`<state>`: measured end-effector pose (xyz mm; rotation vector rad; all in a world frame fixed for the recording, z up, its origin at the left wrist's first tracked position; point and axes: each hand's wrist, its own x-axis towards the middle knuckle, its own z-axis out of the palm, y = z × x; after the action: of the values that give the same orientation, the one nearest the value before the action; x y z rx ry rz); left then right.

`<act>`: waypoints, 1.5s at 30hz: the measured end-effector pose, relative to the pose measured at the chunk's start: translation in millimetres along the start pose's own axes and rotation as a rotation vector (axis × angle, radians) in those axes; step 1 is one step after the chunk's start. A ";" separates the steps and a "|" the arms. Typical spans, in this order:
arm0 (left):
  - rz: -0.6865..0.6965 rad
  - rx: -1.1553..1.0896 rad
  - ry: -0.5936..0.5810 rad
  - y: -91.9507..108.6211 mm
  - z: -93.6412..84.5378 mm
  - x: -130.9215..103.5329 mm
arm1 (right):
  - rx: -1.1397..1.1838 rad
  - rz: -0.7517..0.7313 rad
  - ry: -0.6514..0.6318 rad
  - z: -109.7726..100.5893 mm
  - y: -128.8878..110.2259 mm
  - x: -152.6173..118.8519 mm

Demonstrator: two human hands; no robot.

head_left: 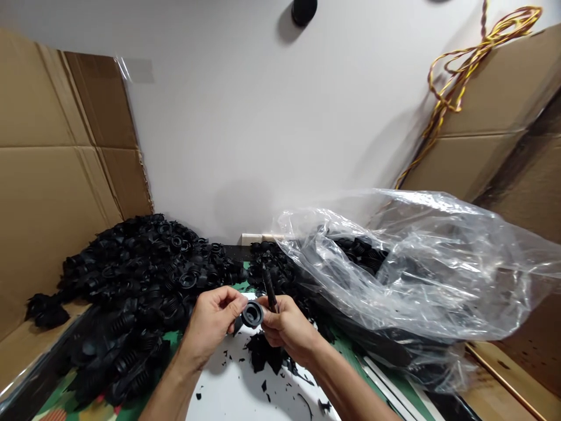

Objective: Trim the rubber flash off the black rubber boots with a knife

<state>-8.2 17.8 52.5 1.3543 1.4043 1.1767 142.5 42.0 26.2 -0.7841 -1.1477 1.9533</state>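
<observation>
Between my two hands is a round black rubber part, its ringed opening turned toward me. My left hand pinches its left edge with thumb and fingers. My right hand is closed around a dark, slim tool that points up and away, and its thumb and fingertips also touch the part's right edge. What kind of tool it is, I cannot tell. Black rubber scraps lie on the white sheet below my hands.
A big heap of black rubber parts covers the left side. At right, a clear plastic bag holds more such parts. Cardboard walls stand on both sides, and a coiled yellow-and-red wire hangs at upper right.
</observation>
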 end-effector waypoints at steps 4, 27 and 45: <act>0.003 0.009 -0.007 -0.4 -0.4 0.1 | 0.017 0.020 -0.018 -0.3 1.6 0.8; 0.424 0.788 0.255 -4.5 22.8 -10.3 | -0.476 -0.475 0.363 4.1 21.5 8.4; 0.515 0.987 0.348 -10.0 39.5 -21.7 | -0.865 -0.715 0.562 11.6 29.6 -2.8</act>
<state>29.7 -0.7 33.6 2.3809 2.1060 1.0862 126.6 24.4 4.8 -1.0549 -1.6012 0.5514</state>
